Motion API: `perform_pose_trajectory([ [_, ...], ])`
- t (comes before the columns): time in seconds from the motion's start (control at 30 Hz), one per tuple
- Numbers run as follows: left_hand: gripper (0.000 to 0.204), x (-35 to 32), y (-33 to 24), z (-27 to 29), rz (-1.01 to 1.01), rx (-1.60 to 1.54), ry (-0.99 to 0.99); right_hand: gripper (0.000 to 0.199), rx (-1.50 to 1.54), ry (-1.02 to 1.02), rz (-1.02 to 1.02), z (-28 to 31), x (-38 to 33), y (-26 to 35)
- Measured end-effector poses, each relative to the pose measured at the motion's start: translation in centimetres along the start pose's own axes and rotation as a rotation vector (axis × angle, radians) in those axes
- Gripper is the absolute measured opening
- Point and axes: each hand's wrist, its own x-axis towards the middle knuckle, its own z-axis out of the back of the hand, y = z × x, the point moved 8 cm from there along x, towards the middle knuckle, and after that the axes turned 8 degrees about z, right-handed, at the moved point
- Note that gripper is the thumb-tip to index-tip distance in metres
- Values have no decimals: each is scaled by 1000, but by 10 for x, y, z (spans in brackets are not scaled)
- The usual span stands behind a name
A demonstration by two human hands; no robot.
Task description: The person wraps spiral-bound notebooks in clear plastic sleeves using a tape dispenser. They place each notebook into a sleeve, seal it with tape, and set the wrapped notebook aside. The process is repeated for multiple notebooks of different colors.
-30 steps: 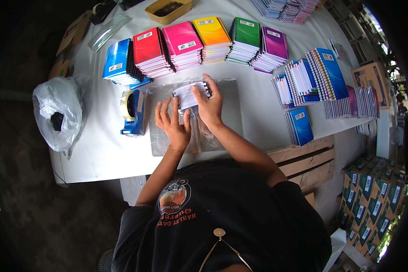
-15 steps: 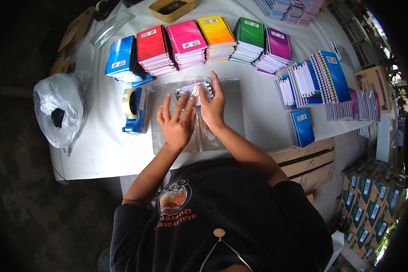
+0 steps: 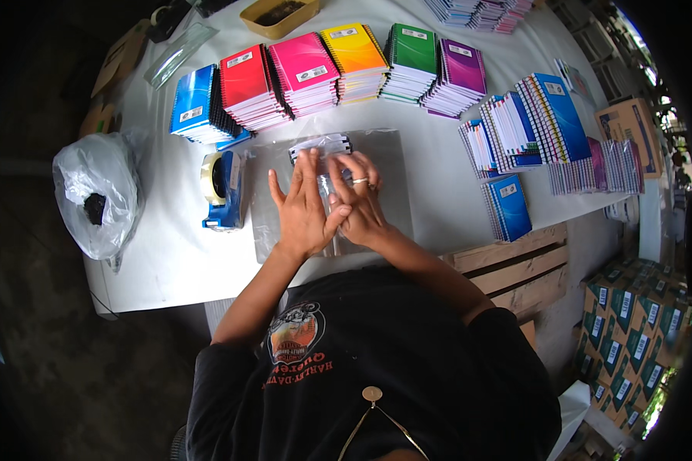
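Observation:
A stack of clear plastic bags [image 3: 388, 173] lies flat on the white table [image 3: 177, 253] in front of me. Inside the top bag, at its far end, sits a small pack of notebooks [image 3: 321, 144] with dark spiral edges. My left hand [image 3: 301, 206] rests flat on the bag with its fingers spread. Right beside it and touching it, my right hand [image 3: 361, 201], which wears a ring, curls its fingers on the film just below the pack and seems to pinch it.
A blue tape dispenser [image 3: 221, 188] stands left of the bags and a knotted white plastic sack [image 3: 96, 192] at the table's left end. Stacks of blue, red, pink, yellow, green and purple spiral notebooks [image 3: 307, 65] line the far side, more notebooks [image 3: 542, 127] stand right. Cartons [image 3: 630, 323] are on the floor.
Both hands have drawn together over the middle of the bag. My right hand slid back from the notebook pack, and the pack now shows beyond my fingertips.

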Motion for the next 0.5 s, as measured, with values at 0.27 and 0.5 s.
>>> perform_pose_trajectory([
  [0.27,65,62,56,30,232,-192,69,49,55,14,117,1,19,14],
  [0.5,44,110,50,-2,53,-264,405,36,42,-33,142,10,21,10],
])
